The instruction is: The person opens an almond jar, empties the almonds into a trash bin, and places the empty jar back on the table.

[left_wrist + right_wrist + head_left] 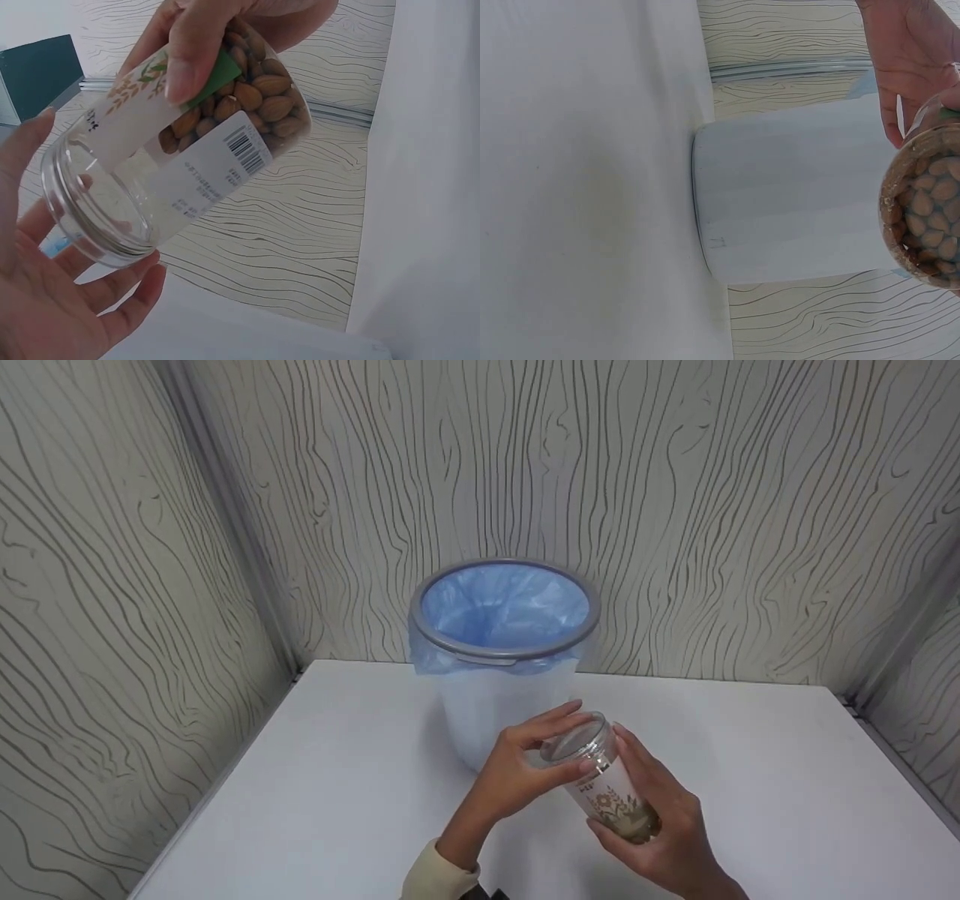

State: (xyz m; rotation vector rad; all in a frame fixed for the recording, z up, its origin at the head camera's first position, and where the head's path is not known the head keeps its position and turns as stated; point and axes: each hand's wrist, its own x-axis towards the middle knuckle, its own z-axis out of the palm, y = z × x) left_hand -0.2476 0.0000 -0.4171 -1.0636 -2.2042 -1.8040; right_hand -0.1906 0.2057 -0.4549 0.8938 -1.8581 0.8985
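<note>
A clear plastic jar [600, 787] of almonds is held tilted above the table, its ringed clear top end toward the left. My right hand [667, 817] grips the body, with the thumb on one side and the fingers on the other. My left hand [517, 765] spans the top end [97, 217], thumb on the near side and fingers round the far side. In the left wrist view the almonds [262, 90] lie toward the base, beside a white barcode label [225, 161]. The right wrist view shows the jar's round base [930, 217].
Behind the hands, a white bin [480, 712] stands on the white table [322, 780]. A blue bag [517, 592] lines it under a grey rim ring [420, 622]. Wood-grain patterned panels [637, 495] enclose the table at the back and sides.
</note>
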